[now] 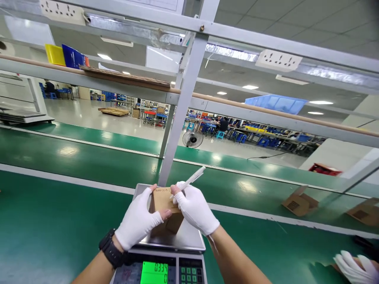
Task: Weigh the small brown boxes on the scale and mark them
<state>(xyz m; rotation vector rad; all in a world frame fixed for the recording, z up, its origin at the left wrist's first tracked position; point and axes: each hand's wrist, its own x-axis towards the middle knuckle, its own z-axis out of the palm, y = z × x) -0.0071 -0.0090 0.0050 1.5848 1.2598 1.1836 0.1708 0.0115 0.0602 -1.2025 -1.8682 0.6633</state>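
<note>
A small brown cardboard box (163, 205) stands on the steel pan of a weighing scale (189, 238). My left hand (139, 219), in a white fingerless glove with a black watch at the wrist, grips the box's left side. My right hand (194, 209), also gloved, rests on the box's upper right corner and holds a white pen (192, 179) that points up and to the right. The scale's green display (154, 273) is lit with digits.
Green conveyor belts (74, 161) run across the view. Two flat-lying cardboard boxes (299, 202) sit on the belt at right. Another person's gloved hand (355, 266) shows at the bottom right. A grey frame post (180, 114) rises behind the scale. A fan (192, 139) stands beyond.
</note>
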